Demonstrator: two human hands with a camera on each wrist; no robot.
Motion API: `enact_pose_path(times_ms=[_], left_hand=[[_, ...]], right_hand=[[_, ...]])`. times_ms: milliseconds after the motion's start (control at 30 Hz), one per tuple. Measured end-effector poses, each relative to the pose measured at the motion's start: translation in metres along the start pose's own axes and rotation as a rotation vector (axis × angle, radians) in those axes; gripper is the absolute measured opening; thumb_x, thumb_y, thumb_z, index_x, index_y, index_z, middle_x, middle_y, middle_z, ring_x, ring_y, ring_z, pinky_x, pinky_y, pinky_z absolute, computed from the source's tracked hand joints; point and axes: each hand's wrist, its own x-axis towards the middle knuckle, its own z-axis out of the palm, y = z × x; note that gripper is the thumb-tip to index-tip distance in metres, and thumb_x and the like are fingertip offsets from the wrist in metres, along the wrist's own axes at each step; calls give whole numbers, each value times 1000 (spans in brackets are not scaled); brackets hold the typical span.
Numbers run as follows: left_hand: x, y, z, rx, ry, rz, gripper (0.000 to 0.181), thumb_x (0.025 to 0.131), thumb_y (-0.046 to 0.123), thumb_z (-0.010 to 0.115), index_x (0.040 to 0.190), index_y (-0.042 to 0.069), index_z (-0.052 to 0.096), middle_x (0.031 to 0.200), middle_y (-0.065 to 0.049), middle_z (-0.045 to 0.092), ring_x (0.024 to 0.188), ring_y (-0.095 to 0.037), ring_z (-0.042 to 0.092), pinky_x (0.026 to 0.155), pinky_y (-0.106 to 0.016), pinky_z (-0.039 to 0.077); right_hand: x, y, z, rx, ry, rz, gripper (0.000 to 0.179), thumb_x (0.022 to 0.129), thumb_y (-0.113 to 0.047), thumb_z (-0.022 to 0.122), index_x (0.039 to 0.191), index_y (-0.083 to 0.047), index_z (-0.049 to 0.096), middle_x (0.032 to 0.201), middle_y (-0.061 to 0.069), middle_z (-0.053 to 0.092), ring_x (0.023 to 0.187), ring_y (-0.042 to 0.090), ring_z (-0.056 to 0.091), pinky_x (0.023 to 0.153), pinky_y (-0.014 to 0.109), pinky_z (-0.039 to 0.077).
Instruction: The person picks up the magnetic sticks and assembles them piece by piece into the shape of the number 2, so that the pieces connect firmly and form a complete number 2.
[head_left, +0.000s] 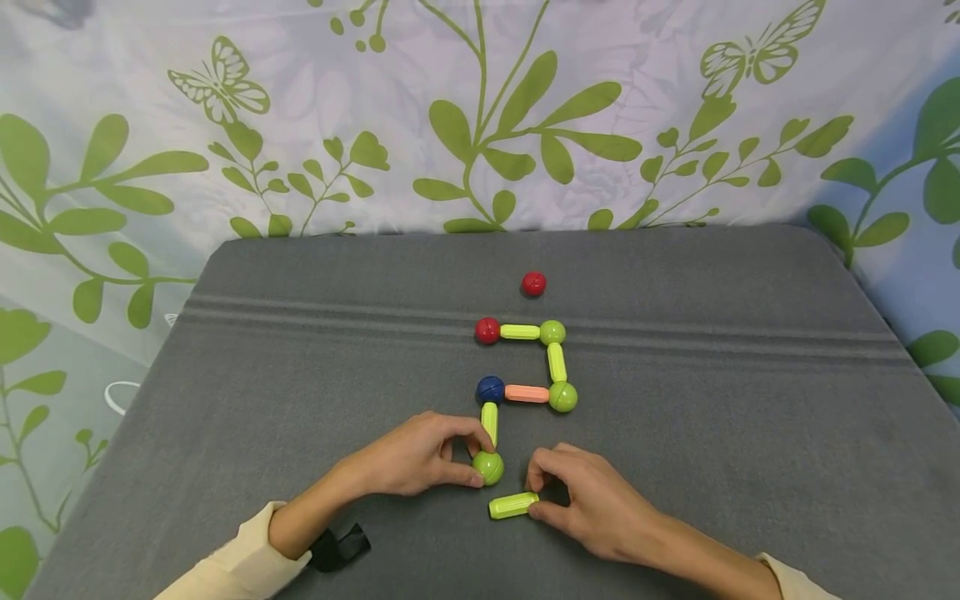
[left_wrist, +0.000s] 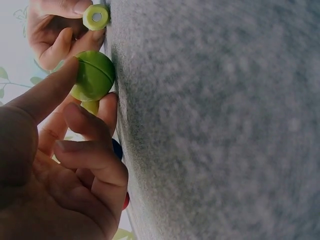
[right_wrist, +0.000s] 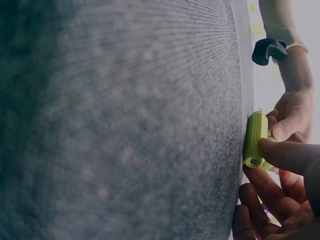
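My left hand pinches a green ball between thumb and fingers, low on the grey cloth. From that ball a yellow-green rod runs up to a dark blue ball. Just to the right, my right hand pinches one end of a loose yellow-green rod, whose other end points left, a small gap below the green ball. The left wrist view shows a round metal spot in the end of this loose rod. In the right wrist view the rod lies between thumb and fingertip, close to the cloth.
An orange rod links the blue ball to a green ball; another rod rises to a green ball, then a rod reaches a red ball. A separate red ball lies farther back. Patterned fabric hangs behind.
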Motion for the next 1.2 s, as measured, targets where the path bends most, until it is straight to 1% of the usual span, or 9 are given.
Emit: enact_pose_path(times_ms=[167, 333, 533, 733, 900, 1200], left_hand=[[0, -1, 0, -13, -1, -6, 24, 87, 23, 78, 109, 18, 68, 96, 11, 65, 53, 0, 45, 50, -20, 39], [0, -1, 0, -17, -1, -11, 24, 88, 24, 77, 109, 18, 68, 96, 11, 65, 53, -1, 46, 51, -21, 40], [0, -1, 0, -18, 1, -2, 23, 88, 23, 77, 109, 18, 68, 96, 11, 66, 53, -2, 47, 52, -22, 41], [0, -2, 0, -22, 4, 9, 24, 88, 22, 77, 109, 18, 68, 96, 10, 66, 54, -2, 47, 52, -21, 41], [-1, -3, 0, -29, 3, 11, 24, 88, 22, 77, 109, 18, 68, 96, 10, 66, 54, -2, 47, 52, -22, 41], [-1, -4, 1, -37, 1, 8, 24, 88, 21, 77, 109, 18, 68, 96, 10, 66, 54, -2, 48, 52, -22, 42]], right_hand=[[0, 1, 0, 32, -12, 5, 30, 82, -16, 82, 85, -27, 55, 87, -17, 54, 79, 4, 52, 70, 27, 46], [-1, 2, 0, 62, -9, 13, 28, 83, -17, 81, 84, -27, 54, 88, -17, 56, 81, 5, 53, 73, 29, 47], [-2, 2, -5, 78, -8, 42, 25, 86, -21, 78, 84, -26, 54, 89, -17, 57, 78, 6, 52, 68, 27, 44], [-2, 4, -8, 78, 24, 62, 25, 86, -19, 78, 85, -26, 54, 89, -16, 58, 71, 6, 49, 60, 25, 42], [-2, 5, -7, 82, 56, 59, 25, 87, -18, 78, 86, -25, 54, 92, -15, 60, 73, 4, 51, 60, 24, 43], [-3, 5, -7, 77, 71, 76, 26, 87, -19, 78, 85, -24, 53, 92, -14, 60, 72, 5, 50, 59, 24, 42]])
